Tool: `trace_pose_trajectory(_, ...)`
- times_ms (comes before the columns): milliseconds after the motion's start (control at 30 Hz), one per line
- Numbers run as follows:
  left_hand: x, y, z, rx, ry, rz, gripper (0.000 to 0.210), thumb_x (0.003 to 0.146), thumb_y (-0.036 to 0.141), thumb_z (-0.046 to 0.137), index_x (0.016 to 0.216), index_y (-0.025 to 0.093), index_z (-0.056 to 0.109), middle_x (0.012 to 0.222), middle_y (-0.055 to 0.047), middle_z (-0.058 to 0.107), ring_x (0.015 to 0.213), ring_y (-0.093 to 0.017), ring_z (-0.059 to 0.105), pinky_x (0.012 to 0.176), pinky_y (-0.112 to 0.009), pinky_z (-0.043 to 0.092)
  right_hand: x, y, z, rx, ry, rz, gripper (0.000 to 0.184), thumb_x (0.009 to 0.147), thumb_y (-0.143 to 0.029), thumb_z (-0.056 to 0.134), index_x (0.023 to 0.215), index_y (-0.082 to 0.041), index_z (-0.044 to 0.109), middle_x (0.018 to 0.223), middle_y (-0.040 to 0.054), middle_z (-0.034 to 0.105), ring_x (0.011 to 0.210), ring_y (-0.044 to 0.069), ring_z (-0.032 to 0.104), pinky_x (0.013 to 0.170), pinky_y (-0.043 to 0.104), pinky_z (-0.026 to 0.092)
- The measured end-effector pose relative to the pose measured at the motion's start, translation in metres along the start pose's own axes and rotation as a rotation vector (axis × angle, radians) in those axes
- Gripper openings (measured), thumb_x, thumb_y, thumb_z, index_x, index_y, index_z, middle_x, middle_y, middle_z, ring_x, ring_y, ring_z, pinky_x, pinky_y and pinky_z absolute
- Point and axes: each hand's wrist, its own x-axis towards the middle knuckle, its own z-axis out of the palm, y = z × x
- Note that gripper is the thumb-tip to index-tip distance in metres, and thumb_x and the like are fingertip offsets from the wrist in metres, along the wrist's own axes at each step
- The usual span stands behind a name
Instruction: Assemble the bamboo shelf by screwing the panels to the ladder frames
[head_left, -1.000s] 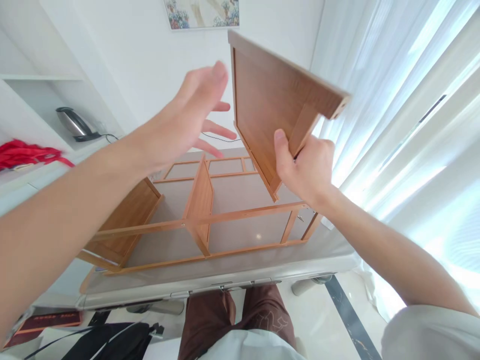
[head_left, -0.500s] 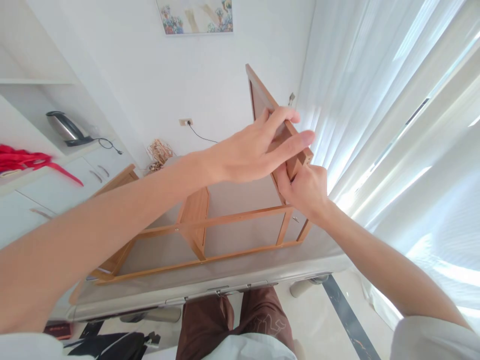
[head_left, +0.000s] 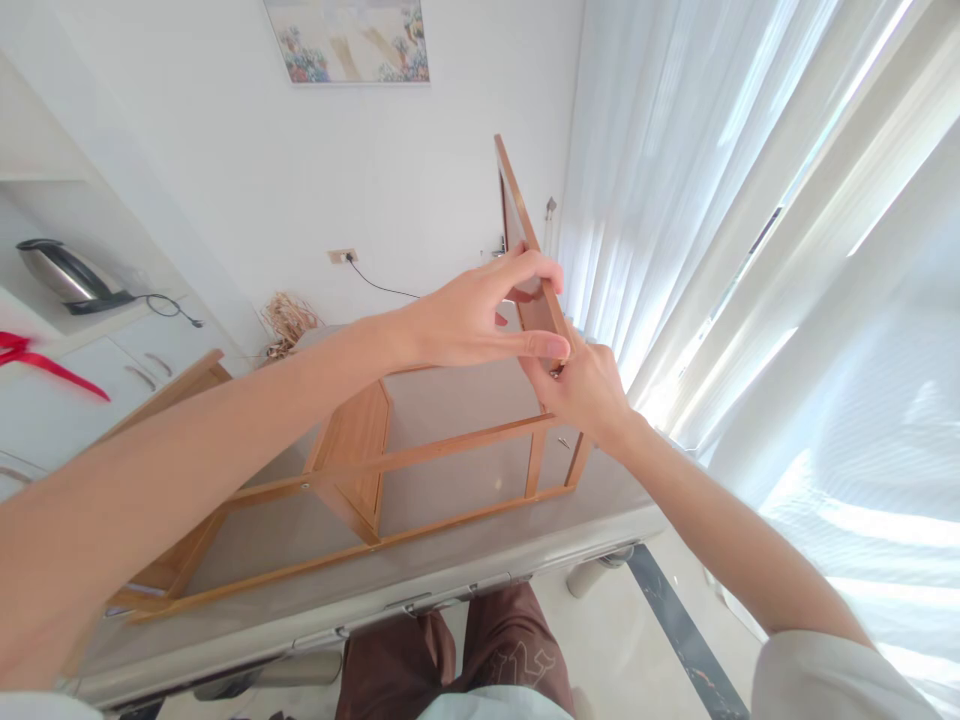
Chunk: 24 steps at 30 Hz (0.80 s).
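Observation:
A wooden panel [head_left: 513, 190] with a framed edge stands up above the right end of a wooden shelf frame [head_left: 450, 440], tilted and seen nearly edge-on. My left hand [head_left: 480, 310] grips it from the left, fingers curled over the edge and thumb pressed near its lower end. At that lower corner, my right hand [head_left: 589, 390] is closed around the panel, its fingertips partly hidden. The shelf frame lies on its side across the table, with a wooden shelf board [head_left: 356, 450] set across its middle. My left forearm hides part of the frame.
A grey table [head_left: 450, 400] carries the frame; a small metal piece [head_left: 563, 442] lies near its right end. Curtains [head_left: 675, 180] hang at right. Dried stems [head_left: 289, 320], a wall socket [head_left: 343, 256] with a cord, and a kettle [head_left: 71, 275] on a shelf are beyond.
The panel has turned more edge-on and upright, with both hands still on it. The whole view has shifted, so the room and the frame appear further left.

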Motion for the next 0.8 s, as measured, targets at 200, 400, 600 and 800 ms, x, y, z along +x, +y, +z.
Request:
trace_pose_trajectory(200,0.007,-0.026,0.01,-0.03,-0.033,-0.043,0.047,0.087,0.061,0.07,0.12,0.03,0.056,0.136,-0.004,0.059,0.125,-0.027,0.062,0.103,-0.041,0.052,0.006,0.008,-0.018,0.132,-0.312,0.058,0.067,0.097,-0.06,0.054,0.153,-0.024,0.046,0.055,-0.0081,0.044,0.049,0.015,0.045,0.059,0.028,0.036)
trace_pose_trajectory(400,0.01,-0.062,0.031,-0.025,-0.107,-0.162,0.05,0.086,0.065,0.068,0.119,0.03,0.056,0.132,-0.004,0.063,0.128,-0.028,0.058,0.102,-0.04,0.049,0.003,0.022,-0.048,0.043,-0.572,0.061,0.055,0.092,-0.07,0.058,0.13,-0.033,0.068,0.053,-0.008,0.032,0.048,0.012,0.036,0.053,0.026,0.024)
trace_pose_trajectory(600,0.01,-0.076,0.054,0.02,-0.234,-0.244,0.054,0.084,0.07,0.065,0.12,0.03,0.058,0.136,-0.003,0.063,0.131,-0.028,0.055,0.101,-0.037,0.046,-0.01,0.042,-0.06,0.029,-0.535,0.054,0.033,0.099,-0.051,0.054,0.117,-0.034,0.077,0.056,-0.0067,0.035,0.049,0.01,0.037,0.051,0.026,0.026)
trace_pose_trajectory(800,0.003,-0.078,0.068,0.051,-0.303,-0.298,0.06,0.082,0.072,0.066,0.124,0.031,0.059,0.143,-0.003,0.06,0.134,-0.029,0.052,0.101,-0.035,0.044,-0.025,0.052,-0.063,0.099,-0.555,0.069,0.03,0.102,-0.043,0.053,0.116,-0.035,0.078,0.052,-0.0075,0.037,0.048,0.009,0.036,0.052,0.024,0.03)
